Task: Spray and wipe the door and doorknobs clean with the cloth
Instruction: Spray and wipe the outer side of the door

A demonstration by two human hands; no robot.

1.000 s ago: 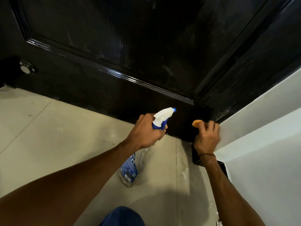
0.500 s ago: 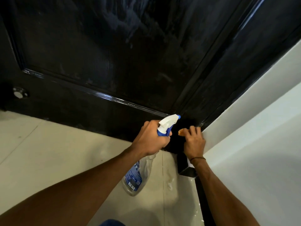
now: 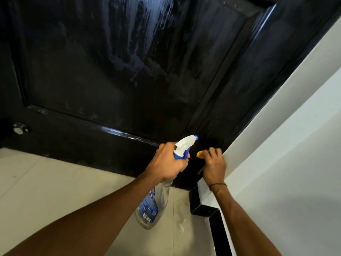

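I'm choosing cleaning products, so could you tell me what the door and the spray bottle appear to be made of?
Door: probably wood with glossy black paint; it has raised panel moulding and mirror-like highlights, though the core is hidden.
Spray bottle: clear plastic body, see-through, with an opaque white and blue plastic trigger head.

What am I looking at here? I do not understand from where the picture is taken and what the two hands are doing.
There is no machine: a person wears a wide-angle camera on the head, looking forward and down at their own arms. The left hand grips a spray bottle with a white and blue nozzle. The right hand holds an orange cloth against the low corner of a black door, beside a white wall. Wet streaks shine on the door's panel. A small metal fitting sits low on the left. The floor is pale tile.
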